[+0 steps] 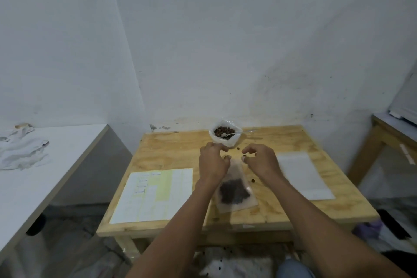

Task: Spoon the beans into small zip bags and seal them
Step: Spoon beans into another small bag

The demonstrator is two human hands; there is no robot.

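Observation:
A small clear zip bag (234, 189) partly filled with dark beans lies on the wooden table (176, 149). My left hand (213, 161) and my right hand (261, 160) hover at the bag's top edge with fingers curled, thumb tips near the bag's mouth; whether they pinch it is unclear. Behind them stands an open plastic bag of beans (225, 133) with a metal spoon (239, 133) resting in it. A few loose beans (252, 180) lie on the table.
A printed sheet with yellow areas (153, 194) lies at the left of the table, a stack of empty clear bags (302, 176) at the right. A white table with a crumpled cloth (20, 151) stands to the left, another table (388, 133) at the right.

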